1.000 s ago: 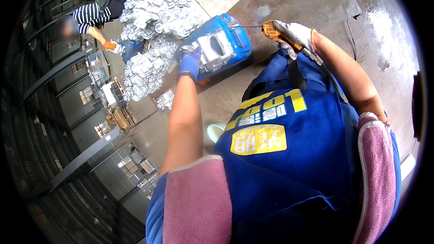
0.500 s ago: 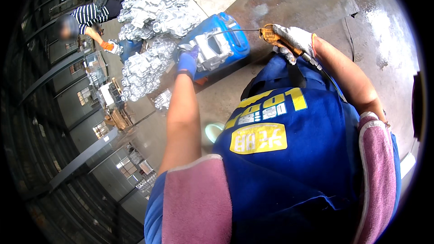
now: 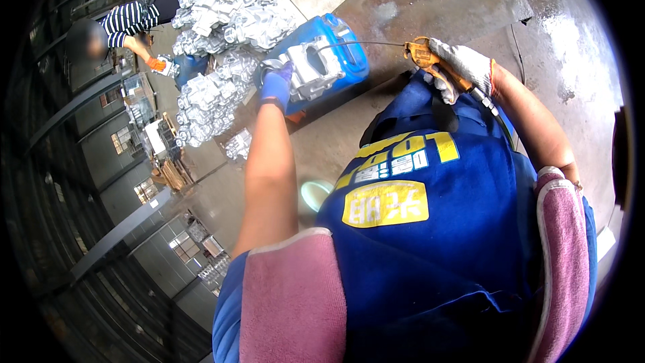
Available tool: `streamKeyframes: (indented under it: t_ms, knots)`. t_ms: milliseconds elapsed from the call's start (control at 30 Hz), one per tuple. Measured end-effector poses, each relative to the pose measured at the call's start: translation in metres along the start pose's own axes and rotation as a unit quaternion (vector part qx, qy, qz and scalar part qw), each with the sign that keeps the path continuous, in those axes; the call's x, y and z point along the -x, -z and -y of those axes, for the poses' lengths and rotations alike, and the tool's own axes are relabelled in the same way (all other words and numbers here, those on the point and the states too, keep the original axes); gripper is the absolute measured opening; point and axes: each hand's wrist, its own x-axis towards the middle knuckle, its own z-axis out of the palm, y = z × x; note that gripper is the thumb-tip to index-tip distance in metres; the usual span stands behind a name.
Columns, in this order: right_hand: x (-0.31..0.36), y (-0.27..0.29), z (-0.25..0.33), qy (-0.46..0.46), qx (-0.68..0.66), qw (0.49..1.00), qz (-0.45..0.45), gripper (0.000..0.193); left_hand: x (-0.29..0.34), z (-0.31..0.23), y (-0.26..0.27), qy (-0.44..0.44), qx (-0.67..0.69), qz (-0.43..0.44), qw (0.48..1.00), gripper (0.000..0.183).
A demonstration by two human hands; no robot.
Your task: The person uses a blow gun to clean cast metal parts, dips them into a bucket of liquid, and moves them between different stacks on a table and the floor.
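Observation:
My left hand [image 3: 276, 86], in a blue-purple glove, is closed on the left end of a silver metal casting [image 3: 313, 72]. The casting has a large opening and rests on a blue plastic drum [image 3: 349, 44] lying on its side. In a white glove, my right hand [image 3: 463, 66] grips an orange air blow gun [image 3: 423, 56]. Its long thin nozzle [image 3: 376, 43] stretches left to the casting's upper edge, and I cannot tell whether the tip touches metal. A hose [image 3: 500, 121] runs back from the gun beside my right forearm.
Heaps of similar silver castings [image 3: 218, 97] lie left of the drum. Beyond them a person [image 3: 131, 23] in a striped shirt handles a casting with an orange glove. A pale green basin [image 3: 314, 195] sits by my left forearm. A dark cable [image 3: 517, 54] crosses the floor at right.
My right hand and the blow gun have moved to the right, away from the drum. My left hand and the casting have shifted slightly left, the casting tilting a little.

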Motion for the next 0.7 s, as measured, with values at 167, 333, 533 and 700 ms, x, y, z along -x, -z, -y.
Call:
streamKeyframes:
  t_ms: [167,333,533,700]
  knots:
    - [0.006,-0.002,-0.002,-0.023,0.033,0.999,0.015,0.05,-0.009,0.006,0.001,0.035,-0.066,0.034,0.997,0.083]
    - [0.0,-0.001,-0.011,-0.042,0.05,0.998,-0.022,0.051,-0.016,0.012,0.0,0.017,-0.081,0.039,0.996,0.084]
    - [-0.006,0.006,-0.016,-0.042,0.069,0.997,-0.011,0.051,-0.012,0.011,0.002,-0.007,-0.055,0.028,0.998,0.08]
    - [-0.008,0.002,-0.015,-0.044,0.084,0.995,-0.004,0.052,-0.013,0.015,0.003,-0.008,-0.03,0.031,0.999,0.078]
